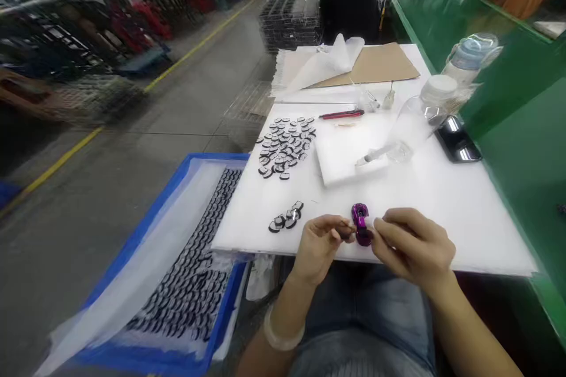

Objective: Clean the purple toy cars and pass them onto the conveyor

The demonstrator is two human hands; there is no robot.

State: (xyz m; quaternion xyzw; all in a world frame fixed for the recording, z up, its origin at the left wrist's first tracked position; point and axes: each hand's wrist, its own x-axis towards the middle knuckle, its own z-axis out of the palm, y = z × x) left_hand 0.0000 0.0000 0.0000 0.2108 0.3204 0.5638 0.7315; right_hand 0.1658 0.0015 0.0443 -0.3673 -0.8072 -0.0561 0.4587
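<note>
My left hand (319, 246) is closed in a pinch on a small dark piece (345, 230), held just left of a shiny purple part (359, 212). That purple part is at the table's front edge, between my two hands, with its lower end partly behind my fingertips. On its other side my right hand (415, 244) is also pinched shut; what its fingertips hold is too small to make out. Left of my hands lies a small group of black-edged curved pieces (287, 218). A larger spread of similar pieces (285, 147) lies farther back.
The white table (464, 218) also carries a white foam pad (331, 159), a red cutter knife (341, 114), a clear jar (413, 121), a black phone-like object (457, 140) and cardboard (384, 65). A blue tray (145, 230) of dark pieces stands at left; a green partition (508, 100) borders the right.
</note>
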